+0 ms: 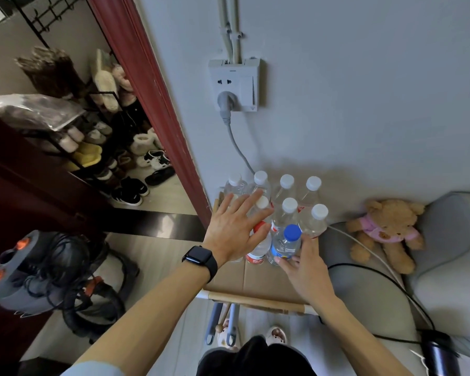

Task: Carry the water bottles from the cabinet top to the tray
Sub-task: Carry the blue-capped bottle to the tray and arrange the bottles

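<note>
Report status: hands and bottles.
Left hand open, spread over white-capped bottles. Right hand grips blue-capped bottle. Tray not in view; white cable just right of them.

Nine visible water bottles (pixel 289 213), one teddy bear (pixel 385 229), one wall socket (pixel 235 84)

Bare forearms, a black smartwatch (pixel 200 258) on the left wrist, pale blue sleeve (pixel 92 369).

Clear glossy plastic water bottles (pixel 288 210) stand on a matt brown cardboard surface (pixel 258 280); right, a plush teddy bear (pixel 385 229).
</note>
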